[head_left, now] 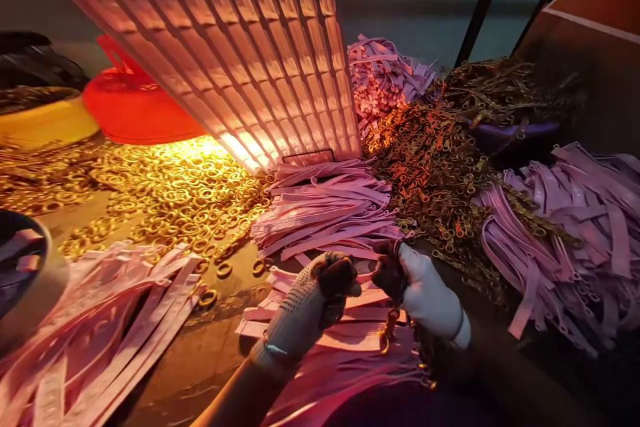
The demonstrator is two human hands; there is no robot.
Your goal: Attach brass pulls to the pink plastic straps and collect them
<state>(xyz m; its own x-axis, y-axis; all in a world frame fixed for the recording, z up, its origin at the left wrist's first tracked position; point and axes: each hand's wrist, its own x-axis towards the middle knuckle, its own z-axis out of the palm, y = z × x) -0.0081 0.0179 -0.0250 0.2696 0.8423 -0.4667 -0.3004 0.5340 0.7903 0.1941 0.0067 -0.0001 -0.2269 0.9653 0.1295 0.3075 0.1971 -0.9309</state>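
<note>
My left hand (323,290), in a white dotted glove with bare fingertips, is closed over the pink straps; what its curled fingers hold is too dark to make out. Close to its right, my right hand (420,287), gloved in the same way, has its fingers pinched. Brass clasps (387,332) hang just below the right palm, partly in shadow, and seem to be held in it. Under both hands lies a stack of pink straps (360,337). Just beyond the fingers is another pile of pink straps (325,210).
Gold rings (185,180) spread across the left of the table, before a red basket (145,110) and a yellow tub (50,120). A ribbed translucent panel (240,40) leans above. Brass clasps (435,173) are heaped right, beside more straps (590,213). Long straps (100,320) lie front left.
</note>
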